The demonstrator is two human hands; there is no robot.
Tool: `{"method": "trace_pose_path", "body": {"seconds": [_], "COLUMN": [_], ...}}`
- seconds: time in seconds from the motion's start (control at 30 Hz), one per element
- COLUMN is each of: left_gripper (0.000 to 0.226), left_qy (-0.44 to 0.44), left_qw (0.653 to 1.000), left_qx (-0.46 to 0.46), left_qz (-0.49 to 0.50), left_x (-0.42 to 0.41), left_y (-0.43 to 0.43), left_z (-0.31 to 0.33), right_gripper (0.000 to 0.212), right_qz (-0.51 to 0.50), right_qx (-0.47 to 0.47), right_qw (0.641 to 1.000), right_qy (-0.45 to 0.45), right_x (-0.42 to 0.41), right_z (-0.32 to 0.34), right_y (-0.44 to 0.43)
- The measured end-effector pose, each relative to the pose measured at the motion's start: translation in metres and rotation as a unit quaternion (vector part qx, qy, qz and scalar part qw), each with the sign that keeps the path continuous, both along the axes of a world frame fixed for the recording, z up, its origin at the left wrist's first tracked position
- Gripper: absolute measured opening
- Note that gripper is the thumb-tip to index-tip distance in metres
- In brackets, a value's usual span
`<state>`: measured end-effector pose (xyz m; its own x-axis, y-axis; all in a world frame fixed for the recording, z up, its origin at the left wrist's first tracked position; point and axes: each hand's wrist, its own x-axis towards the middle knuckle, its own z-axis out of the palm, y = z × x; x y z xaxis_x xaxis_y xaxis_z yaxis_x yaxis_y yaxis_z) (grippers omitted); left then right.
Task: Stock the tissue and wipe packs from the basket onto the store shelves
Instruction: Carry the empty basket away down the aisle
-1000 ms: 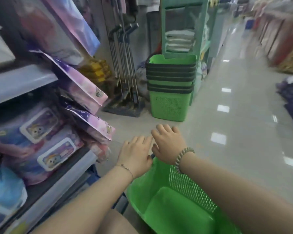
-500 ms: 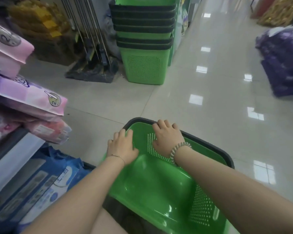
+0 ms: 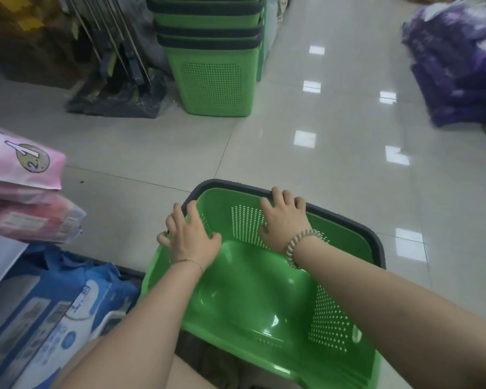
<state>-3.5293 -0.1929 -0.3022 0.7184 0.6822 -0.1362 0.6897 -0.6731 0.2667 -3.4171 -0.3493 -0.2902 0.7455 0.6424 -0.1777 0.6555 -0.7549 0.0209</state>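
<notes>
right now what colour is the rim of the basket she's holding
Dark grey, on the green basket; its rim shows in the head view.

We are reading only one legible mark: on the pink glossy plastic pack (image 3: 20,161) at the left edge, a round yellow-green badge (image 3: 32,161) is showing a large "1" with "2." beneath it; whatever follows the point is too blurred for us. The blue and white soft packs (image 3: 54,313) lower left are carrying printed panels and script-like characters, but we are finding them too smeared to read.
</notes>
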Motion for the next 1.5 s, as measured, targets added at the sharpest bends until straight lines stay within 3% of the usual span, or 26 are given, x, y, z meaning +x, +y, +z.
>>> {"method": "trace_pose_path", "body": {"seconds": [0.33,0.47,0.67,0.87,1.03,1.23,1.5], "left_gripper": [0.082,0.082,0.065,0.041,0.024,0.024,0.019], "left_qy": [-0.145,-0.12,-0.028,-0.021,0.047,0.148,0.269], "left_qw": [0.987,0.962,0.879,0.887,0.894,0.887,0.859], "left_qx": [-0.039,0.053,0.171,0.121,0.086,-0.011,-0.062], "left_qz": [-0.06,-0.238,-0.445,-0.446,-0.436,-0.438,-0.431], "left_x": [0.021,0.05,0.081,0.079,0.075,0.052,0.022], "left_y": [0.01,0.01,0.019,0.013,0.008,0.004,-0.002], "left_z": [0.031,0.054,0.058,0.07,0.104,0.146,0.176], "right_gripper": [0.049,0.023,0.017,0.016,0.017,0.004,0.007], "right_qz": [-0.163,-0.198,-0.23,-0.231,-0.188,-0.195,-0.228], "right_qx": [0.13,0.138,0.16,0.164,0.133,-0.02,-0.067], "right_qw": [0.976,0.966,0.958,0.959,0.972,0.957,0.932], "right_qy": [-0.065,-0.097,-0.058,-0.006,0.057,0.213,0.274], "right_x": [0.003,0.006,0.013,0.003,-0.011,-0.029,-0.068], "right_z": [0.013,0.021,0.043,0.074,0.109,0.152,0.168], "right_y": [0.032,0.041,0.044,0.04,0.032,-0.008,-0.018]}}
